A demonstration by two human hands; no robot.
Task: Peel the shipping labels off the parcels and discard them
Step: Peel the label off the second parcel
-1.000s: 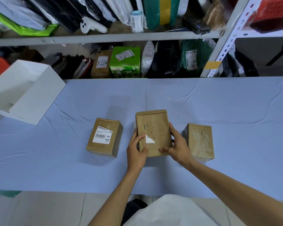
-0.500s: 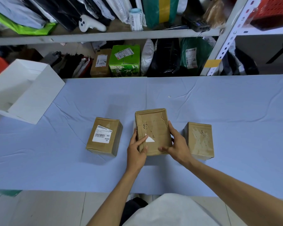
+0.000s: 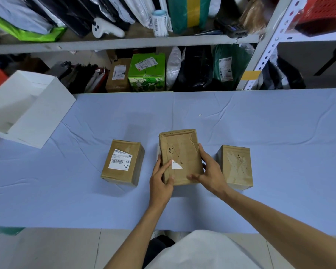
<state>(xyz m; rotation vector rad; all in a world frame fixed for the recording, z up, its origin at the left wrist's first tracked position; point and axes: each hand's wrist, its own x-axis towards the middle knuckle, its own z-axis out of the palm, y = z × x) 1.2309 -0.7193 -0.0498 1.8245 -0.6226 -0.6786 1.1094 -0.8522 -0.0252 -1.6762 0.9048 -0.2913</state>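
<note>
Shelving crammed with mailers behind. Tabletop (image 3: 260,123), blue cloth: three brown cardboard parcels in a row.
Middle parcel (image 3: 182,150): clasped at both sides by left hand (image 3: 160,181) and right hand (image 3: 211,171); likely light, stiff, creased.
Right parcel (image 3: 235,166): stripped.
Left parcel (image 3: 137,167): label intact.
Label scrap (image 3: 176,165): white triangle on middle parcel's top, left forefinger touching; thin, probably tears. Pick at a corner.
</note>
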